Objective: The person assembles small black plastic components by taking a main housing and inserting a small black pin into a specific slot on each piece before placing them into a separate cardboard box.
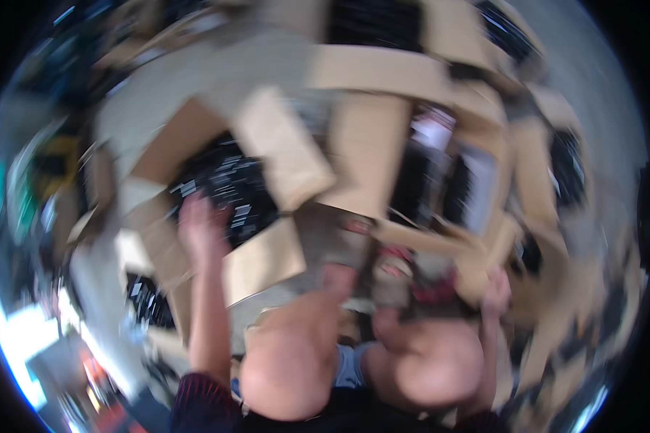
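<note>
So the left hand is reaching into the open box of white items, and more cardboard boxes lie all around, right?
Not quite. In the head view the left hand does reach into the open box, but the items inside are black with pale labels, not white. Other cardboard boxes do lie all around.

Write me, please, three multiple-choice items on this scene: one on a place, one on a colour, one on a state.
1. Where is the left hand?
A) at the cardboard box of dark packets
B) on the person's own knee
C) behind the back
2. The left sleeve is:
A) white
B) dark red
C) yellow
3. The box's flaps are:
A) taped shut
B) open
C) cut off

Answers: 1 A, the hand reaches the packets' edge; 2 B, maroon shows at the lower edge; 3 B, the flaps spread outward and the contents show.
</note>
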### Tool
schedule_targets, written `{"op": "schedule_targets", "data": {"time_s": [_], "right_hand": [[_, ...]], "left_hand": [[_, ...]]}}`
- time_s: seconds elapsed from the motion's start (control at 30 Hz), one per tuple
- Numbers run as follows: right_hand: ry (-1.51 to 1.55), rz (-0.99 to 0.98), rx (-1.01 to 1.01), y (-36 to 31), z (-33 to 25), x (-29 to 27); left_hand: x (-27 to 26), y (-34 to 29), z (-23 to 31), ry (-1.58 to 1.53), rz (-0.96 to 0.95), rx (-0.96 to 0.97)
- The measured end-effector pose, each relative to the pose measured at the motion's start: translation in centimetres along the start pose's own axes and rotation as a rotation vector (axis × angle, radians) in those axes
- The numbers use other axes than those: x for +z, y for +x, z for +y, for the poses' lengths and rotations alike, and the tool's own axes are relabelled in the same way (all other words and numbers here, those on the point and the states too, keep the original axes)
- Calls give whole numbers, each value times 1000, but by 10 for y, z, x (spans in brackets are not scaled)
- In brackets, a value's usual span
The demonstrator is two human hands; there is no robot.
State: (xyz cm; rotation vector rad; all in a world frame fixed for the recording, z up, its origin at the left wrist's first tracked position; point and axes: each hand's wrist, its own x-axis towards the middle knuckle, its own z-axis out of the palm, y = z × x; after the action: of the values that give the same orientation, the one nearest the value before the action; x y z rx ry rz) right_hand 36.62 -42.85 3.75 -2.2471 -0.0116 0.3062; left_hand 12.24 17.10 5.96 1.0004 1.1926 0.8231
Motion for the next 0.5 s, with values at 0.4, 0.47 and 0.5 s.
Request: {"op": "schedule_targets", "data": {"time_s": [0.4, 0.47, 0.5], "right_hand": [[-493, 232, 370, 55, 91, -65], [-599, 141, 318, 69, 113, -47], [-649, 70, 385, 73, 125, -45]], "left_hand": [[-79, -76, -29, 379, 24, -92], [-83, -82, -31, 421, 9, -116], [-83, -87, -33, 442, 4, -124]]}}
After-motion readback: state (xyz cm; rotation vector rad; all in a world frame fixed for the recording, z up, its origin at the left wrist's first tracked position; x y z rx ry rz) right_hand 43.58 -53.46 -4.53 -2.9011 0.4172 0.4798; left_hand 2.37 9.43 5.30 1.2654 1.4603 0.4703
